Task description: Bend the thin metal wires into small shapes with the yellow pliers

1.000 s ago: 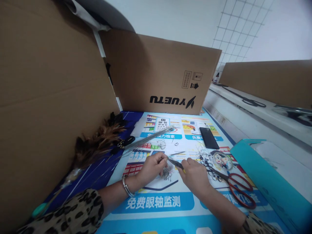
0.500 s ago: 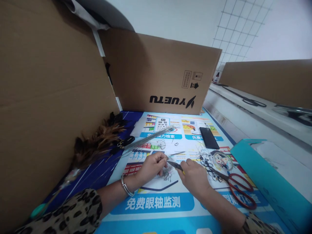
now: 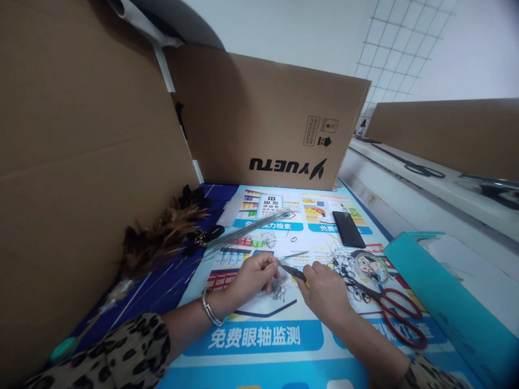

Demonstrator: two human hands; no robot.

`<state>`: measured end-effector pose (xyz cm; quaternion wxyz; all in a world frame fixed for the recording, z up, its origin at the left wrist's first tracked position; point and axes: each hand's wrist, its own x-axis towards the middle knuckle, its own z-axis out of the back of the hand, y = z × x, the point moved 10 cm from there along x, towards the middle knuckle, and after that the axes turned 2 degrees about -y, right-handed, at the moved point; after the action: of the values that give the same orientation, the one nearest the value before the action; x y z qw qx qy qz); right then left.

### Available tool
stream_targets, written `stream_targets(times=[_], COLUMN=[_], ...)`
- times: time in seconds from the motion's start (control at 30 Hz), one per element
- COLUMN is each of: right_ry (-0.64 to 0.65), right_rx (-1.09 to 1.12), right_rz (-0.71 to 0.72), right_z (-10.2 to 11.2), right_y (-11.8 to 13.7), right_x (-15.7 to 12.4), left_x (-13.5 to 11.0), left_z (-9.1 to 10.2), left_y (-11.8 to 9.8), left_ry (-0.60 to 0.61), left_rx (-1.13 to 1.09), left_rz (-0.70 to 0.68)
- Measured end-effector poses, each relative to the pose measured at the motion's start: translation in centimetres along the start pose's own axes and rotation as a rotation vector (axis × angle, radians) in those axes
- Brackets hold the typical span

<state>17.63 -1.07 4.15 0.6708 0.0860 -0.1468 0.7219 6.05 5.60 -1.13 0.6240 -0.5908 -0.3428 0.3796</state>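
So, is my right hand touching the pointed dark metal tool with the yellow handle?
Touching: the head view shows your right hand closed around the tool, whose dark nose sticks out toward your left hand.

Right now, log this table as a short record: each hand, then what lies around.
Left hand: fingers pinched at the tip of the pliers; what they grip is too small to tell
Right hand: closed around the pliers
Scissors: red handles, right of the right hand
Phone: dark, lying beyond the right hand
Wires: bundled, beyond the left hand
Feathers: brown and black, beside the left cardboard
Box: teal, far right
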Motion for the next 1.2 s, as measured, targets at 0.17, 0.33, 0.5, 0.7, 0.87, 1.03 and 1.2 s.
stream_targets(times=[0.17,0.33,0.5,0.7,0.87,1.03,1.2], right_ry=[-0.006,-0.019,-0.031,-0.042,-0.047,-0.038,-0.038], right_rx=[0.001,-0.009,-0.021,-0.025,-0.044,-0.054,-0.045], right_rz=[0.009,0.025,0.023,0.031,0.034,0.034,0.043], right_z=[0.07,0.39,0.57,0.68,0.73,0.44,0.37], right_y=[0.13,0.37,0.47,0.74,0.88,0.83,0.88], right_x=[-0.01,0.04,0.18,0.23,0.34,0.17,0.03], left_x=[-0.05,-0.07,-0.05,-0.12,-0.04,0.06,0.01], left_z=[-0.25,-0.09,-0.04,0.03,0.12,0.12,0.36], left_y=[-0.25,-0.23,-0.25,-0.04,0.27,0.46,0.17], left_ry=[0.012,-0.008,-0.025,-0.061,-0.080,-0.087,-0.099], left_rx=[-0.033,-0.027,-0.002,-0.007,0.027,0.040,0.084], left_rz=[0.008,0.016,0.015,0.026,0.032,0.050,0.038])
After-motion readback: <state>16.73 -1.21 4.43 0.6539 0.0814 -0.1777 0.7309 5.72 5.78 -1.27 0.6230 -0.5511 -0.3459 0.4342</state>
